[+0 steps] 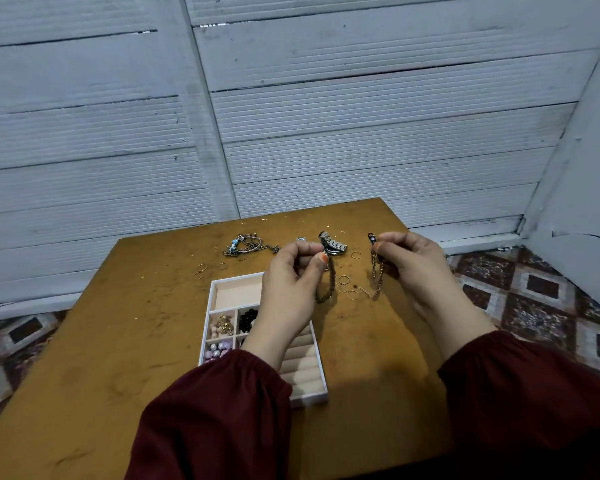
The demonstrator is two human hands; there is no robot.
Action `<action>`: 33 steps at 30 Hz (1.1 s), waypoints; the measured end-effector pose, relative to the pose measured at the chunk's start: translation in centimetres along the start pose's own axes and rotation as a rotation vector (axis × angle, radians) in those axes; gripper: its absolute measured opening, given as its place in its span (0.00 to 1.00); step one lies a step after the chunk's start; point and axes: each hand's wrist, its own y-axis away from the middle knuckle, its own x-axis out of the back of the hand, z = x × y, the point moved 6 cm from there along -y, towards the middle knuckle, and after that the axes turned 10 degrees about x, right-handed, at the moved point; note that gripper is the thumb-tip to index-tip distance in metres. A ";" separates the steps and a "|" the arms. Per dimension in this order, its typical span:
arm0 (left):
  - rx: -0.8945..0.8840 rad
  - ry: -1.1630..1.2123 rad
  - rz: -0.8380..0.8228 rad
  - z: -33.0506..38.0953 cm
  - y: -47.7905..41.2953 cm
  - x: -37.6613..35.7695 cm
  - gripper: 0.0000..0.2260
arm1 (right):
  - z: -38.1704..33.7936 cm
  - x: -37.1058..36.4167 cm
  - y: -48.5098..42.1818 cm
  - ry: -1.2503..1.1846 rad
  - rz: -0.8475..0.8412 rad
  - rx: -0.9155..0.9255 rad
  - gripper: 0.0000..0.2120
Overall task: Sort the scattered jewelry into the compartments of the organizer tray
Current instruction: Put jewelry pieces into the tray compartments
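Note:
A white organizer tray (pixel 211 296) lies on the brown table, partly under my left forearm. Its small compartments hold gold pieces (pixel 225 324), black beads (pixel 247 319) and pink pearls (pixel 215 351). My left hand (pixel 291 275) pinches a dark chain (pixel 327 287) that hangs from its fingertips. My right hand (pixel 409 259) pinches the clasp end of a second chain (pixel 377 275) whose loop dangles down to the table. Both hands hover above the table beyond the tray.
Loose on the table are a metal watch (pixel 333 244), a tangle of bracelets (pixel 246 244), a small silver ring (pixel 301 239) and several thin gold rings (pixel 343 284), more gold rings (pixel 201 270) to the left. A grey wall stands behind; patterned floor flanks the table.

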 end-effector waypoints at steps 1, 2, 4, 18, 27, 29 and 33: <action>-0.001 0.019 0.001 0.2 0.1 0.1 0.06 | -0.4 0.0 0.1 0.023 -0.003 0.024 0.07; -0.001 0.039 0.001 0.5 0.3 0.2 0.06 | -0.9 -0.1 0.2 0.045 -0.005 0.047 0.08; -0.003 0.066 0.001 1.1 0.5 0.5 0.05 | -1.9 -0.4 0.5 0.051 -0.015 0.088 0.08; -0.110 0.158 0.075 4.8 3.7 5.8 0.05 | -6.5 -5.1 4.5 -0.109 -0.122 0.206 0.09; -0.073 0.147 0.152 3.0 6.0 10.9 0.03 | -6.7 -9.3 7.6 -0.191 -0.176 0.208 0.10; -0.060 0.148 0.159 2.5 6.6 11.7 0.03 | -6.7 -10.0 8.3 -0.210 -0.183 0.206 0.10; -0.043 0.142 0.165 1.8 7.6 12.7 0.02 | -6.9 -11.4 9.3 -0.283 -0.195 0.185 0.10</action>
